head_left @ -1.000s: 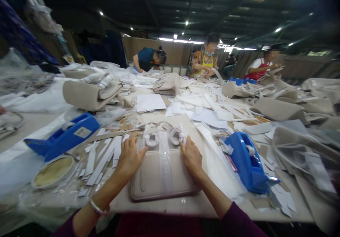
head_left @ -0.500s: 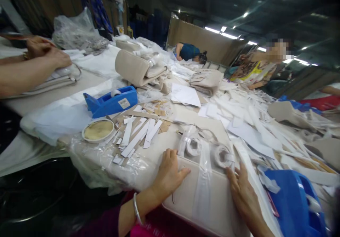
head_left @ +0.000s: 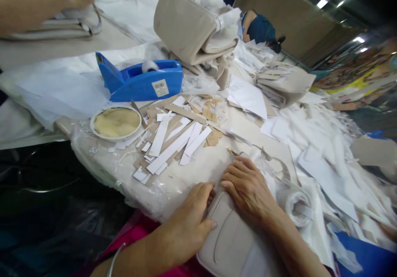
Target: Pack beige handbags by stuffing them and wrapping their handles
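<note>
A beige handbag [head_left: 231, 237] lies on the table edge in front of me, a thin curved cord across its flap. My left hand [head_left: 192, 221] grips its left corner, thumb on the flap and fingertips partly hidden behind the edge. Over the bag's top edge bends my right hand [head_left: 248, 188], its fingers together and curled; what lies under them is hidden. A gold-coloured clip [head_left: 232, 151] shows just beyond those fingers. Beside my right forearm sits a roll in clear wrap [head_left: 298, 204] at the bag's top.
Paper strips [head_left: 173, 149] and brown tags [head_left: 211, 113] lie loose beyond my left hand. Nearby are a round tub of yellowish stuff [head_left: 117, 123] and a blue tape dispenser [head_left: 142, 80]. Stacked beige bags [head_left: 186, 29] stand behind. Another person's arm [head_left: 40, 4] is at upper left.
My right hand has gone from the bag's right side across to its upper left corner, near my left hand. The view has swung closer and to the left.
</note>
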Demonstrator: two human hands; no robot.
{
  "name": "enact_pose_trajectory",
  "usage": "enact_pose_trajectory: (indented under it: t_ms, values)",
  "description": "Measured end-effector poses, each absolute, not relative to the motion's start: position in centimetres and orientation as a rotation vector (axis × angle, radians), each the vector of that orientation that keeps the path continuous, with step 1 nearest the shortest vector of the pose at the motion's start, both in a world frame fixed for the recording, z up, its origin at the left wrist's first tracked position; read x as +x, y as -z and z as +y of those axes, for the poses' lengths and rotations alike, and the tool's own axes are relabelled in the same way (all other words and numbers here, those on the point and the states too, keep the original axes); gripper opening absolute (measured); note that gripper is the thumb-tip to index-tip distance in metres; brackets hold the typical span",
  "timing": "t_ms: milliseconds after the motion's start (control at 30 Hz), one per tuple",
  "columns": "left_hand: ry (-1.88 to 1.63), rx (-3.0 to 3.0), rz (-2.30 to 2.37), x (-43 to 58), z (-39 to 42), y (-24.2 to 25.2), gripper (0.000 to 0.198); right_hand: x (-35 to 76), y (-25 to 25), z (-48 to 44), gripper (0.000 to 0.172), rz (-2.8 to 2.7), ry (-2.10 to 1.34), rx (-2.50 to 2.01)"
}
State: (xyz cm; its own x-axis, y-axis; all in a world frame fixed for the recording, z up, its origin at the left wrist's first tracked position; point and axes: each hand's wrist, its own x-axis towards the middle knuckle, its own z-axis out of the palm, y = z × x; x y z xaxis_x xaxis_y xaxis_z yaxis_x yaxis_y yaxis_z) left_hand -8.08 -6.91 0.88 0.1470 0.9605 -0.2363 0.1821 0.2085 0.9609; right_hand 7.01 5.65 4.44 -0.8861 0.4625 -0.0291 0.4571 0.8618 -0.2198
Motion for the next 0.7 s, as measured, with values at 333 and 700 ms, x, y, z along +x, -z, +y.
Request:
enact_pose_trajectory:
  t_ms: [333,700]
  values:
    - [-1.065,1.05,1.189,-9.1,-7.3,1.0,0.062,7.1,-4.9,5.0,0.032,-3.015,-0.275,-0.736]
    - [-1.073,0.818,0.817,-8.5,-4.8,0.3,0.054,7.5,-4.7,5.1,0.025,-2.973,-0.25,-0.735]
